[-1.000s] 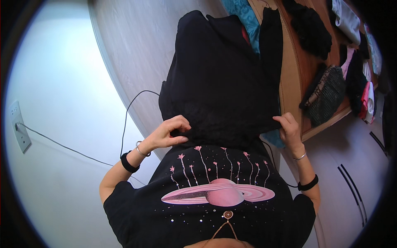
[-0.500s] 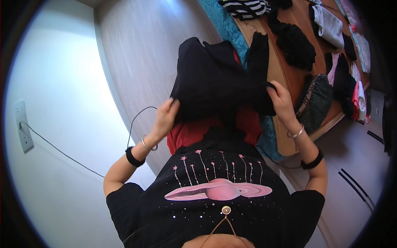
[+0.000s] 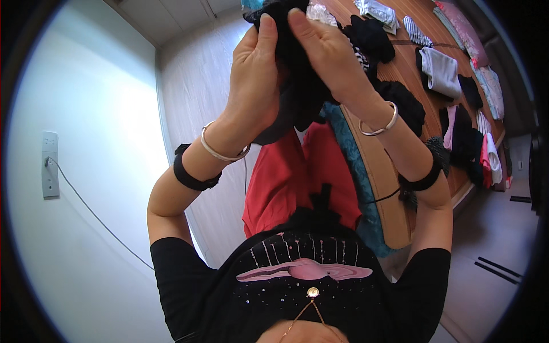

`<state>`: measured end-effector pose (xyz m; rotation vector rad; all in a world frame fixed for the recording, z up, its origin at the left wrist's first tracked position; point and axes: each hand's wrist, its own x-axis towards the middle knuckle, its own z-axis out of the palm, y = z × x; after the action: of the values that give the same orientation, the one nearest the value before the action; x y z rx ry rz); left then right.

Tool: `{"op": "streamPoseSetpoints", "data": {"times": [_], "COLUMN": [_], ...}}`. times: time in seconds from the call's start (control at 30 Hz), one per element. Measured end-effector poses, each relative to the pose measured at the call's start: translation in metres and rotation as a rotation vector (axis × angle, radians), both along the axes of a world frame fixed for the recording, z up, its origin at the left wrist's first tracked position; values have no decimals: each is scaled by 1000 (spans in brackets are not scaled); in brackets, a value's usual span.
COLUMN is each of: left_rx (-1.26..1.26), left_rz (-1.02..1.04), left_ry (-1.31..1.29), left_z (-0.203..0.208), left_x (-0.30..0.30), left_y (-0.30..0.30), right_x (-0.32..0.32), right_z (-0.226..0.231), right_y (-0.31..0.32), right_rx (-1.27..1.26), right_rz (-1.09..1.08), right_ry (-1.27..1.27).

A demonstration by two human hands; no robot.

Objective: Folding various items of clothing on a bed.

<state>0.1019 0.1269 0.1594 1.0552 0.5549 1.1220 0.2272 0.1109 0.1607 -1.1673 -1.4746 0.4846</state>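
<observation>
While the left hand and right hand both pinched its top, curled closed with thumbs uppermost, the black garment hung lengthwise between and below them, about equally near each.

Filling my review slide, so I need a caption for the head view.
Left hand and right hand grip a bunched black garment; a folded pale-gray garment lies at right.

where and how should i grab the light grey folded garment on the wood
Probably take the light grey garment by its near end, coming from your own side: it lies folded, wood shows before that end, and black cloth sits close at both sides. Your right hand holds a dark garment.
</observation>
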Motion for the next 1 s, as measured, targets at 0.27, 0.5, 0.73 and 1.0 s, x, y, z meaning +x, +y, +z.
{"op": "streamPoseSetpoints", "data": {"times": [0.27, 0.5, 0.73, 1.0], "left_rx": [320, 691, 234, 343], "left_rz": [-320, 91, -414, -448], "left_ry": [51, 208, 19, 193], "left_z": [46, 36, -46, 15], "left_x": [-12, -38, -65, -30], "left_y": [18, 66, 102, 79], "right_x": [33, 28, 17, 46], "right_z": [33, 64, 82, 72], "right_y": [10, 15, 1, -12], "right_rx": [41, 101, -90, -50], "right_rz": [297, 203, 488, 537], "right_ry": [68, -69, 342, 380]}}
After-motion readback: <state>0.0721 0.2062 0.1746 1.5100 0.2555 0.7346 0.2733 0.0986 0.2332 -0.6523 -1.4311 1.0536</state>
